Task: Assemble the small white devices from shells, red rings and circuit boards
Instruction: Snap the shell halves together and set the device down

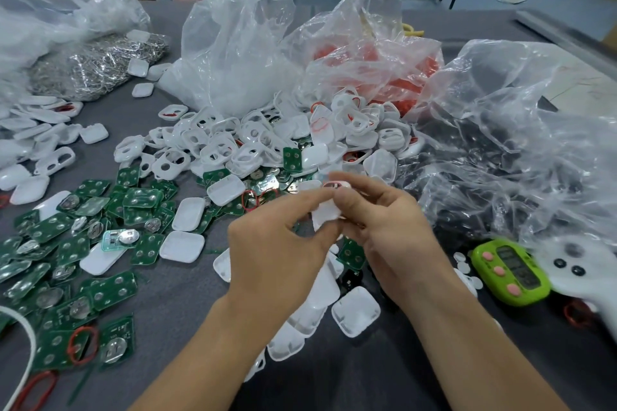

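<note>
Pinching, both hands, one item: a white shell (pixel 325 215), held above the table (pixel 187 294), well to the left of the green timer (pixel 510 272) and a little beyond it.

- Left hand (pixel 277 243): thumb and forefinger closed on the shell's lower left edge. The other fingers curl underneath, and the back of the hand faces up.
- Right hand (pixel 384 227): fingertips closed on the shell's upper right part, knuckles up. The forearm comes in just left of the timer.
- Mark on the piece: a pinkish-red smear at its top edge. It is too blurred to say whether a ring sits there.

Step in hand, as I judge it: seating a part into the shell or mating two halves.
- Hold the piece square between the two pinches.
- Press evenly round the rim rather than at one corner.
- Check that no ring is trapped in the seam before squeezing.

Stock on the table:
- Circuit boards (pixel 83 243), green, spread far to the left of the timer.
- Heap of open shells (pixel 233 147), beyond the timer and to its left.
- Bag of red rings (pixel 384 77), well beyond the timer.
- Plain lids (pixel 355 314), left of the timer, lying between the forearms.
- One loose red ring (pixel 81 344), far left of the timer, lying on a board.
</note>
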Available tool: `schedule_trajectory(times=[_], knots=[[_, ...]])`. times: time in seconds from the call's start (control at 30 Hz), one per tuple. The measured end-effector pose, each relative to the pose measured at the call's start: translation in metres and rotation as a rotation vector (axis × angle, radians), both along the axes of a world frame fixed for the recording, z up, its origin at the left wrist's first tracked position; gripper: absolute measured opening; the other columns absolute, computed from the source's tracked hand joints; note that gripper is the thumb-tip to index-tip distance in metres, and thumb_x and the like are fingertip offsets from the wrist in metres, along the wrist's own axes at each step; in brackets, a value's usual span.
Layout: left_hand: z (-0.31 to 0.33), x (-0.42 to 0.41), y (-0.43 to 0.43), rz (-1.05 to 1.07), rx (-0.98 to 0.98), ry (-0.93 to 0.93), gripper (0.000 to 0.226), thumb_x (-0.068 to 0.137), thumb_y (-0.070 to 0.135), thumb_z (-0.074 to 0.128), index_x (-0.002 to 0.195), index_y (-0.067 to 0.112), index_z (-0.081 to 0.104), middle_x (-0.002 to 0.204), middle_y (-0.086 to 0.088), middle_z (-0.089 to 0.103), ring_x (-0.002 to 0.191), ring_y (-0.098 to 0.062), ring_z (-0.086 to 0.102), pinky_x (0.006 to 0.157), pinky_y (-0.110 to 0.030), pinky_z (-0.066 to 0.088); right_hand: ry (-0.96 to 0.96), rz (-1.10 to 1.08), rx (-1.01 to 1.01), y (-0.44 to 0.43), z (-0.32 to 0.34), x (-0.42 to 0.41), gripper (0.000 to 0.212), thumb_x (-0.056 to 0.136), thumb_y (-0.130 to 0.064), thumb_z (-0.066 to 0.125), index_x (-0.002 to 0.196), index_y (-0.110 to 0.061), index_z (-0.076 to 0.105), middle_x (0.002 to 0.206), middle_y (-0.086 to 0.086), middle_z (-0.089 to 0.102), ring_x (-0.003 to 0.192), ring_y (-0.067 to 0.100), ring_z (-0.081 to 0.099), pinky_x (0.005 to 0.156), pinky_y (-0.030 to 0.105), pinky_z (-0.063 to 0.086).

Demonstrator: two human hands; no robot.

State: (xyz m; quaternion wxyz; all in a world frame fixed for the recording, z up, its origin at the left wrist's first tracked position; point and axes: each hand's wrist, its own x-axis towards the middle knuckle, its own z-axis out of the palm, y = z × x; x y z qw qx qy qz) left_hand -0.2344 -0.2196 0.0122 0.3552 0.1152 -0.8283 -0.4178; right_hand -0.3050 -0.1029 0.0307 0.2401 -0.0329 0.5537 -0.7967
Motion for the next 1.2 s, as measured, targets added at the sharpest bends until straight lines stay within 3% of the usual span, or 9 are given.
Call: schedule_trajectory(times=[0.1, 0.3, 0.43, 0.53, 0.6, 0.7, 0.83, 0.97, 1.2], knots=[[0.004, -0.005, -0.003, -0.071, 0.312, -0.123, 0.050, 0.073, 0.031, 0.091, 0.103, 0.064, 0.067, 0.096, 0.037, 0.071, 0.088, 0.011, 0.069, 0.073, -0.004, 0.050, -0.023, 0.046, -0.075, 0.010, 0.001, -0.010, 0.033, 0.093, 0.012, 0.055, 0.111, -0.008, 0.074, 0.101, 0.014, 0.076, 0.090, 0.021, 0.073, 0.078, 0.028, 0.062], [-0.001, -0.010, -0.012, -0.108, 0.438, -0.225, 0.025, 0.078, 0.031, 0.085, 0.099, 0.044, 0.079, 0.075, 0.019, 0.076, 0.070, 0.002, 0.073, 0.059, -0.009, 0.051, 0.010, 0.094, -0.022, 0.010, -0.004, -0.014, 0.035, 0.092, 0.013, 0.057, 0.113, -0.009, 0.074, 0.098, 0.015, 0.077, 0.088, 0.026, 0.075, 0.075, 0.030, 0.063], [-0.001, -0.011, -0.011, -0.248, 0.532, -0.255, 0.031, 0.078, 0.030, 0.078, 0.106, 0.041, 0.080, 0.091, 0.013, 0.080, 0.087, -0.010, 0.077, 0.080, -0.039, 0.063, 0.048, 0.040, 0.061, 0.010, -0.006, -0.011, 0.045, 0.088, 0.023, 0.054, 0.093, -0.012, 0.082, 0.100, 0.024, 0.076, 0.084, 0.030, 0.074, 0.067, 0.032, 0.062], [0.001, -0.012, -0.011, -0.286, 0.575, -0.227, 0.028, 0.083, 0.023, 0.077, 0.101, 0.043, 0.081, 0.091, 0.005, 0.081, 0.086, -0.031, 0.076, 0.077, -0.053, 0.063, 0.088, 0.070, 0.101, 0.009, -0.005, -0.008, 0.044, 0.093, 0.019, 0.053, 0.111, -0.014, 0.076, 0.103, 0.021, 0.076, 0.089, 0.029, 0.073, 0.073, 0.034, 0.062], [0.001, -0.012, -0.014, -0.281, 0.616, -0.203, 0.032, 0.085, 0.011, 0.078, 0.097, 0.040, 0.082, 0.092, 0.004, 0.081, 0.084, -0.023, 0.077, 0.072, -0.038, 0.062, 0.103, 0.128, 0.108, 0.009, -0.005, -0.008, 0.048, 0.095, 0.015, 0.052, 0.124, -0.019, 0.068, 0.103, 0.014, 0.077, 0.092, 0.024, 0.074, 0.076, 0.033, 0.062], [0.004, -0.012, -0.017, -0.290, 0.706, -0.186, 0.033, 0.085, -0.001, 0.076, 0.094, 0.029, 0.085, 0.088, -0.002, 0.081, 0.071, -0.009, 0.074, 0.060, -0.018, 0.054, 0.083, 0.136, 0.112, 0.008, -0.005, -0.008, 0.046, 0.096, 0.013, 0.054, 0.124, -0.020, 0.067, 0.101, 0.011, 0.076, 0.092, 0.022, 0.074, 0.078, 0.034, 0.062], [0.004, -0.012, -0.016, -0.263, 0.724, -0.177, 0.026, 0.084, 0.002, 0.078, 0.092, 0.026, 0.084, 0.088, -0.004, 0.081, 0.081, -0.017, 0.078, 0.068, -0.025, 0.059, 0.113, 0.105, 0.162, 0.005, -0.006, -0.005, 0.024, 0.097, 0.006, 0.059, 0.104, -0.013, 0.073, 0.091, 0.013, 0.077, 0.086, 0.023, 0.076, 0.074, 0.034, 0.063], [0.002, -0.013, -0.016, -0.164, 0.723, -0.198, 0.019, 0.079, 0.007, 0.084, 0.090, 0.023, 0.085, 0.085, -0.004, 0.080, 0.085, -0.023, 0.078, 0.082, -0.043, 0.063, 0.251, 0.065, 0.247, 0.003, -0.008, -0.001, 0.035, 0.095, 0.003, 0.063, 0.082, -0.027, 0.075, 0.083, 0.009, 0.078, 0.082, 0.025, 0.076, 0.072, 0.037, 0.065], [0.001, -0.014, -0.021, -0.183, 0.748, -0.197, 0.019, 0.077, 0.004, 0.085, 0.089, 0.018, 0.084, 0.085, -0.008, 0.080, 0.084, -0.024, 0.078, 0.074, -0.033, 0.060, 0.313, 0.075, 0.310, 0.001, -0.008, 0.001, 0.025, 0.093, 0.003, 0.065, 0.086, -0.020, 0.071, 0.074, 0.001, 0.074, 0.075, 0.016, 0.072, 0.067, 0.030, 0.063]])
